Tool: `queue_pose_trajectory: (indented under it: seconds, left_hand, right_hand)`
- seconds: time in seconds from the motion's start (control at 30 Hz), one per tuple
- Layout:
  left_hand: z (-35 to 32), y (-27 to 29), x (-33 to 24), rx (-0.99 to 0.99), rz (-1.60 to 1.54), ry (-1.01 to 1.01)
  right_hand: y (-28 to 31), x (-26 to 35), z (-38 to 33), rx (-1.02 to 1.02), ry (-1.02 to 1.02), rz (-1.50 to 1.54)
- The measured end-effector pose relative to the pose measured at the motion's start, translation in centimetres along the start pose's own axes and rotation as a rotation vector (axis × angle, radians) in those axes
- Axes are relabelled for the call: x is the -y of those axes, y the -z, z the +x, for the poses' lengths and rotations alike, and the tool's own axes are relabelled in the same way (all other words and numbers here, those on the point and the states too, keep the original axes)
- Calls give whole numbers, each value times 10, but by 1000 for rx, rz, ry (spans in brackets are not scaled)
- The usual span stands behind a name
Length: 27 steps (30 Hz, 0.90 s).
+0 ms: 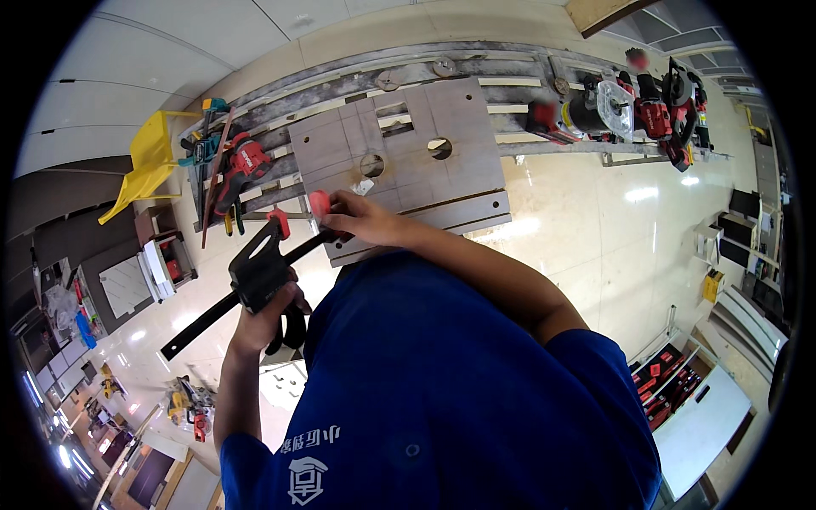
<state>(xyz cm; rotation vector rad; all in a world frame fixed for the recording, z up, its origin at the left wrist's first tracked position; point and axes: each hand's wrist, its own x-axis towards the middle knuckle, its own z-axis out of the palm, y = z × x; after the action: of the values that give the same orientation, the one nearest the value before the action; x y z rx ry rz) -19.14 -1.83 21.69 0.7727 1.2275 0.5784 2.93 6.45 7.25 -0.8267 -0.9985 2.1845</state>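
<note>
A black bar clamp (255, 276) with red pads is held between my two hands, its bar slanting from lower left up to the board. My left hand (279, 313) is wrapped round the clamp's grip. At the bar's upper end, my right hand (365, 219) has its fingers closed on the jaw by a red pad (320, 203). That jaw is at the near left edge of a grey-brown board (408, 183), but whether it touches cannot be told. Two round holes, a rectangular cutout and pencil-like lines mark the board, which lies on a slatted bench (340, 106).
Left of the board lie a red power tool (244, 166) and teal tools (201, 149), beside a yellow plastic piece (146, 161). Several red and black power tools (653, 110) crowd the bench's right end. An open drawer (667, 382) of red tools stands at lower right.
</note>
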Motion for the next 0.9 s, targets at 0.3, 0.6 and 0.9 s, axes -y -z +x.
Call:
queue_pose_trajectory:
  seconds: [0.3, 0.6, 0.9]
  left_hand:
    - [33, 66, 73, -264, 461, 57]
    - [21, 61, 73, -225, 434, 60]
    - [63, 80, 95, -216, 564, 39]
  right_hand:
    - [18, -42, 17, -77, -1, -730]
    - [-62, -50, 70, -129, -424, 196]
    - [-63, -84, 97, -13, -504, 131]
